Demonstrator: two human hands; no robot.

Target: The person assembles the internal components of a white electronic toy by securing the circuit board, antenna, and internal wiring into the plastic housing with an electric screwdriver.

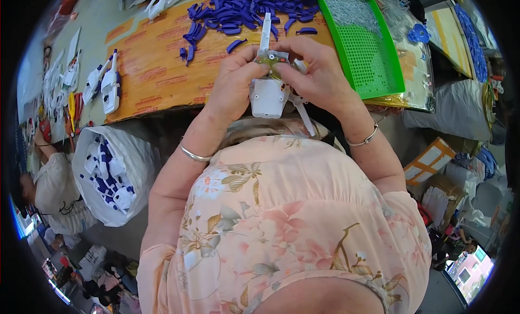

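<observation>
Over the near edge of the table, both my hands hold a white plastic housing [268, 100] with a long narrow stem pointing away from me. My left hand [232, 83] grips its left side, fingers curled and thumb pressed near the middle. From the other side my right hand [322, 73] closes round it, its thumb also pressing inward. Between the thumbs shows a small greenish circuit board [265, 60], partly covered by my fingers. Below my right hand, a white plastic strip [304, 118] hangs down at a slant; its upper end is hidden.
Purple curved plastic pieces [230, 13] lie heaped at the table's far side. A green tray [398, 75] at right holds small metal parts. White-and-purple assemblies [110, 89] lie left. Below them stands a white sack [143, 157] of similar parts. Another person [57, 176] sits at far left.
</observation>
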